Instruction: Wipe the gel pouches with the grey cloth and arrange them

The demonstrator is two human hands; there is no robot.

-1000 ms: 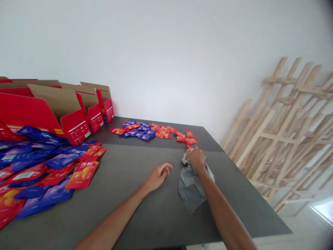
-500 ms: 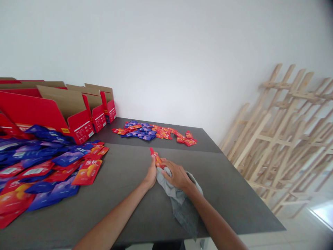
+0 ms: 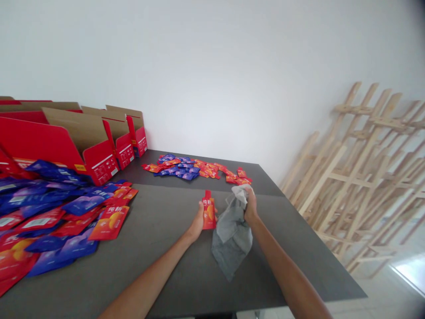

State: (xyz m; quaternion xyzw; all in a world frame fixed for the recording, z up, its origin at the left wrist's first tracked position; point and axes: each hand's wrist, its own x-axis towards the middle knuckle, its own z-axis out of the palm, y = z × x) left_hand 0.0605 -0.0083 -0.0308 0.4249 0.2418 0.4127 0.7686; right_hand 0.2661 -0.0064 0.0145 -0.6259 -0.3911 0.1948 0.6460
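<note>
In the head view, the left hand (image 3: 197, 224) grips a small red pouch (image 3: 209, 215) over the middle of the dark surface (image 3: 159, 266). The thumb lies along the pouch's left edge and fingertips show past its right edge; its printed face is turned up toward the camera. The pouch's long axis runs away from the person, narrow neck at the far end, broad base nearest.

The right hand (image 3: 251, 207) is closed on the bunched upper end of a grey cloth (image 3: 231, 241), which hangs down toward the person. From this hand the pouch lies to the left at about the same reach, with the cloth's upper part between them. The left hand is the nearer, being already on the pouch. The cloth's left edge comes close to the pouch's lower right corner; whether they touch cannot be told.

Beyond the hands lies a spread of small blue and red pouches (image 3: 186, 170). To the left, larger blue and red packets (image 3: 76, 221) are heaped before open red boxes (image 3: 99, 161).
</note>
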